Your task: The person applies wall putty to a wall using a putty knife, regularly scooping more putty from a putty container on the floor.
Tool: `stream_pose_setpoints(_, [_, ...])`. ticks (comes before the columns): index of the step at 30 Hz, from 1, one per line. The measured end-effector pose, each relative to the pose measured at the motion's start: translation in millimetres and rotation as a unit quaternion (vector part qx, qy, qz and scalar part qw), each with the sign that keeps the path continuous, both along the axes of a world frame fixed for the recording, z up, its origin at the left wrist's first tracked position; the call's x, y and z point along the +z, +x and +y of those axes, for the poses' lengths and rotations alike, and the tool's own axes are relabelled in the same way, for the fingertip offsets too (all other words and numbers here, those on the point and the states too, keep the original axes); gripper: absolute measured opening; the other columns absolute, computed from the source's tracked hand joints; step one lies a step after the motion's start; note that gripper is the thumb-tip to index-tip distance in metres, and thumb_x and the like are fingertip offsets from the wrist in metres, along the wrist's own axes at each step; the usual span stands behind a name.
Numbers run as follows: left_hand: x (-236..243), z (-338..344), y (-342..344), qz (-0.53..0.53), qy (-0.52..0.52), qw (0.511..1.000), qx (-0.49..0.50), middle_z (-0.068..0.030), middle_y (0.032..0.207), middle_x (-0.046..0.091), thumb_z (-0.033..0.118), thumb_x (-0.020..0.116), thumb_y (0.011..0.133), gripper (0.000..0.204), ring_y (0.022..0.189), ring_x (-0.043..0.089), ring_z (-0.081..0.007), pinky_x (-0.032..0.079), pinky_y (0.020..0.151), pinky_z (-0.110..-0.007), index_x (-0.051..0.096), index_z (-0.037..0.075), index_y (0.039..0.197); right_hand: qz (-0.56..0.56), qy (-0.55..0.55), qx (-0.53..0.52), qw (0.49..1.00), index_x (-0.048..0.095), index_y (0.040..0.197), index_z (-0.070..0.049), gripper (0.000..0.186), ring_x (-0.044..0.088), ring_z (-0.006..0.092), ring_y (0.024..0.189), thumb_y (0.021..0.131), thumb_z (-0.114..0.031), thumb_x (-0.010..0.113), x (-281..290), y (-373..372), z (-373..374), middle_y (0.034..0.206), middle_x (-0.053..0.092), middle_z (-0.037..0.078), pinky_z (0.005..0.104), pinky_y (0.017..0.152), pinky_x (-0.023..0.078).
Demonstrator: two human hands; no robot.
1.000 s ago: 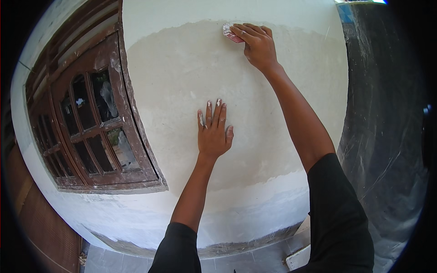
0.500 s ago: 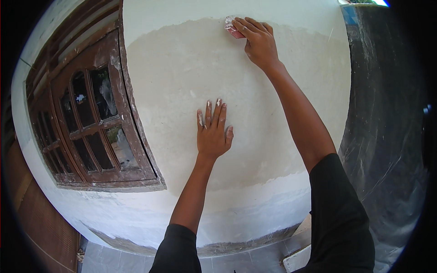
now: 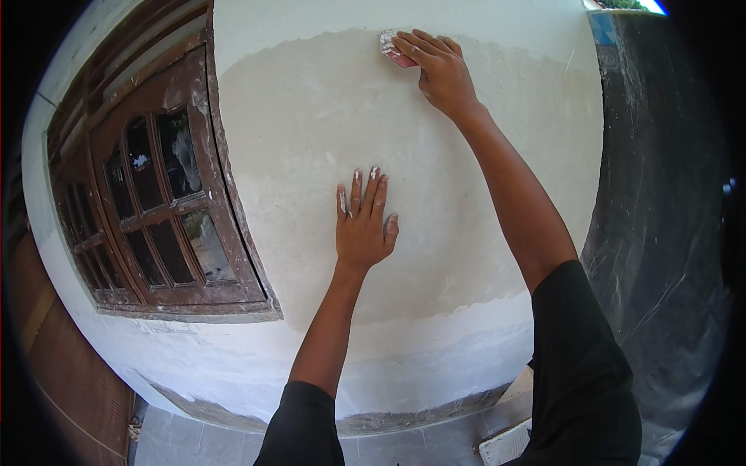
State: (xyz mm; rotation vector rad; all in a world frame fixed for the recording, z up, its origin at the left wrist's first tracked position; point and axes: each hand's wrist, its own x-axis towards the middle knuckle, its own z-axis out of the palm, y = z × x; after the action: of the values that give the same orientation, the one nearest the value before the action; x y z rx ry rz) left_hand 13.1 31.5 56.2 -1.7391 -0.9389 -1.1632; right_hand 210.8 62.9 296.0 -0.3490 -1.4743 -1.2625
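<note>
High on the wall, my right hand is closed round a small flat red block smeared with white, its fingers laid over the right part. The block is at the upper edge of a large beige-grey patch on the plastered wall; its underside is hidden. Lower down and to the left, my left hand lies flat against the same patch with its fingers spread. White filler or paint sticks to its fingertips, and it holds nothing.
To the left is a brown wooden window with dark panes and a paint-spattered frame. A dark plastic sheet hangs beyond the wall's right edge. Grey floor tiles run along the wall's foot, with a white object at lower right.
My right hand and the red block have shifted very slightly left along the patch's top edge. My left hand has stayed in place on the wall.
</note>
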Motion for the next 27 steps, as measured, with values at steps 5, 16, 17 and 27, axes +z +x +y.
stream_pose_setpoints(5, [-2,-3,-9,-0.002,0.0,1.0,0.011,-0.0125,0.163,0.036,0.03,0.053,0.093,0.068,0.154,0.025,-0.0358,0.013,0.124,-0.06,0.039,0.005,0.155,-0.023,-0.041,0.012,0.999,0.065,0.133,-0.016,0.066,0.056,0.0239,0.132,0.074,0.014,0.059,-57,0,2,0.137,0.065,0.001,0.0442,0.113,0.038])
stream_pose_setpoints(16, [0,0,-3,0.003,0.0,1.0,0.01,-0.0124,0.163,0.036,0.029,0.052,0.093,0.068,0.154,0.025,-0.0357,0.012,0.124,-0.06,0.038,0.005,0.155,-0.007,-0.023,-0.017,1.0,0.064,0.135,-0.016,0.064,0.054,0.0233,0.135,0.078,0.012,0.058,-1,5,0,0.14,0.063,0.0,0.0439,0.114,0.036])
stream_pose_setpoints(17, [-1,-1,-6,0.003,-0.001,1.0,0.014,-0.0125,0.163,0.037,0.029,0.052,0.093,0.069,0.154,0.025,-0.0357,0.012,0.124,-0.06,0.038,0.005,0.155,-0.02,-0.035,-0.007,0.999,0.064,0.135,-0.017,0.064,0.054,0.023,0.135,0.078,0.012,0.058,-13,3,2,0.14,0.063,0.0,0.0441,0.114,0.036])
stream_pose_setpoints(27, [-3,0,-3,-0.013,0.004,1.0,0.001,-0.0118,0.163,0.036,0.027,0.054,0.091,0.07,0.154,0.025,-0.0361,0.013,0.124,-0.06,0.037,0.005,0.156,-0.042,-0.05,0.015,0.998,0.065,0.134,-0.018,0.066,0.057,0.0233,0.133,0.077,0.014,0.057,-34,20,-22,0.136,0.066,0.001,0.0439,0.112,0.037])
